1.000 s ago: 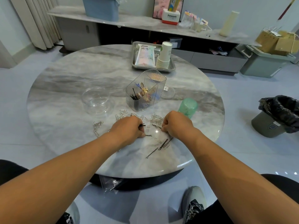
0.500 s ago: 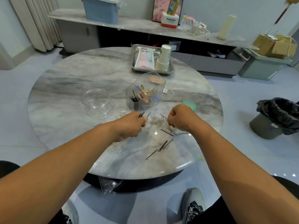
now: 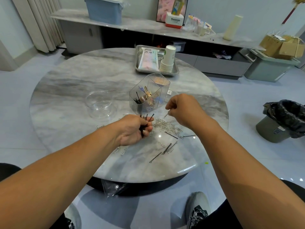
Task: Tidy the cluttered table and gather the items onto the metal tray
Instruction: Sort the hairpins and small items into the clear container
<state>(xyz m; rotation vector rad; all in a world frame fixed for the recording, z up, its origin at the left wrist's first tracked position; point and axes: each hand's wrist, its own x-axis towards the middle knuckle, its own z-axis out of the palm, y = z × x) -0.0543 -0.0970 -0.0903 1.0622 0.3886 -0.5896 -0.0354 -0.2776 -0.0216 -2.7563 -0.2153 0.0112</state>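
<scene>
Marble table [image 3: 66, 90] carries the tray [image 3: 176, 72] at its far edge, already holding cups [image 3: 167, 61] and a packet [image 3: 148, 59]. Sorting pins looks underway: the left hand [image 3: 133, 129] grips a bundle of hairpins [image 3: 145, 123], the right hand [image 3: 183, 109] pinches one. Next, probably dropping them into the organizer [image 3: 149, 95], which has pins inside; the bowl [image 3: 99, 103] looks empty.

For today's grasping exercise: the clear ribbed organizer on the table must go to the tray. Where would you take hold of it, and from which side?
Grip the organizer by its two long ribbed walls, low down, coming from the near right side. It stands upright and open-topped with bobby pins and clips inside, so a top grasp would probably foul the contents; the ribs should help against slipping. The right hand is nearest, though it now pinches a pin.
</scene>
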